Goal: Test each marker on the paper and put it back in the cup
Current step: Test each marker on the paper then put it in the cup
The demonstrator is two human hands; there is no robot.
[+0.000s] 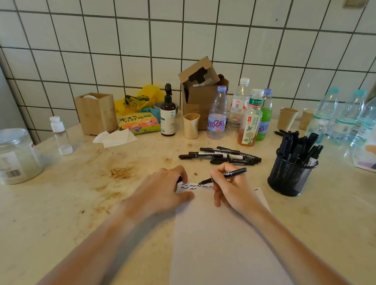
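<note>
A white sheet of paper [231,245] lies on the table in front of me, with short black squiggles along its top edge. My right hand [230,189] grips an uncapped black marker [234,172] like a pen, and its tip touches the paper near the squiggles. My left hand [163,189] rests on the paper's top left corner with its fingers curled round a small black piece, apparently the marker's cap [179,179]. A black mesh cup [289,176] holding several markers stands to the right of the paper. Several capped black markers [221,157] lie in a pile just beyond my hands.
Drink bottles [251,117], a brown pump bottle [167,116], a cardboard box [199,92] and paper cups [287,118] crowd the back by the tiled wall. A plastic jar [10,156] stands at the left edge, and water bottles [349,115] at the far right.
</note>
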